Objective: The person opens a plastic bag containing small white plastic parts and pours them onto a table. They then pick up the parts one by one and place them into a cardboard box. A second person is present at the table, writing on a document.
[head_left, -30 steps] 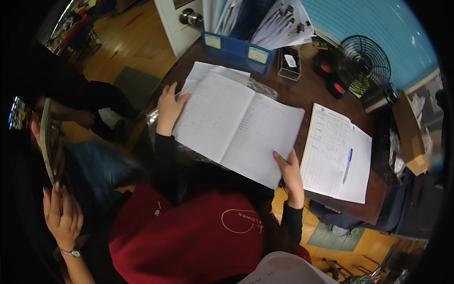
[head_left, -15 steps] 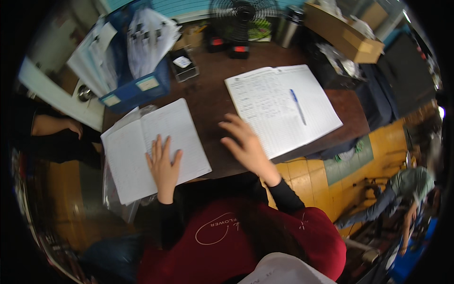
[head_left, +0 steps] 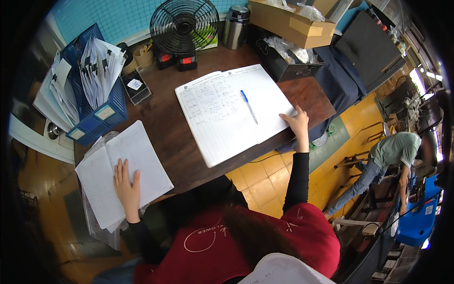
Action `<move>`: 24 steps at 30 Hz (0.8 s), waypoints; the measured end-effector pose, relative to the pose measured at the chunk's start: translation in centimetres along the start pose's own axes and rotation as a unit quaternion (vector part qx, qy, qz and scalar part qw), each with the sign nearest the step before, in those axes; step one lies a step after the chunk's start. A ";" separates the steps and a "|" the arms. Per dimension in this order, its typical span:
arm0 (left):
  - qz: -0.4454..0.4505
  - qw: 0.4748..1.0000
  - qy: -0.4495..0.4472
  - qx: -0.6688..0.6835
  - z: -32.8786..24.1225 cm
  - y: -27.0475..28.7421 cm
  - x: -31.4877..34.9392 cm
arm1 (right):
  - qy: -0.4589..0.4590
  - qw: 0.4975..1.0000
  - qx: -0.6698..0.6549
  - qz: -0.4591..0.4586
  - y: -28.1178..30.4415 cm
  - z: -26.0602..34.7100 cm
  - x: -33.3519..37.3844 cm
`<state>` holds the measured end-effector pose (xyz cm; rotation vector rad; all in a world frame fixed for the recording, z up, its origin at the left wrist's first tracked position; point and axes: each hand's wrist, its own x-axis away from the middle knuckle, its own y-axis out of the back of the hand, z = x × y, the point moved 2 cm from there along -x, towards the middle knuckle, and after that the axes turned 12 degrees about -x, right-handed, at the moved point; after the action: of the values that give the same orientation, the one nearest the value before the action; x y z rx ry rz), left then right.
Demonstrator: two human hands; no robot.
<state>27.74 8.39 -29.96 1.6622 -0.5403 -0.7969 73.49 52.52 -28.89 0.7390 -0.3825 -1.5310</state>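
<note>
Left hand (head_left: 127, 193) spread flat on paper booklet (head_left: 140, 151); right hand (head_left: 298, 124), thumb splayed, at ruled ledger (head_left: 222, 122), hold unclear.

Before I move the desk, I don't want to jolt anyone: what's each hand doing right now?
Left hand: open, resting on the papers.
Right hand: at the notebook's right edge; whether it grips cannot be told.
</note>
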 end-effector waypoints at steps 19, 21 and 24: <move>0.008 1.000 -0.003 0.002 -0.6 0.7 0.0 | -0.209 0.908 -0.346 -0.110 9.4 -6.8 8.2; -0.001 1.000 0.006 0.012 -0.6 0.4 -0.1 | -0.207 0.894 -0.370 -0.142 11.0 -7.9 8.1; -0.018 0.998 0.018 0.058 -1.6 0.1 0.1 | -0.192 0.881 -0.401 -0.160 13.5 -10.2 5.7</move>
<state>29.04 9.29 -29.68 1.7937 -0.5416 -0.7731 90.56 47.38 -28.92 -0.1756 0.1172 -1.9465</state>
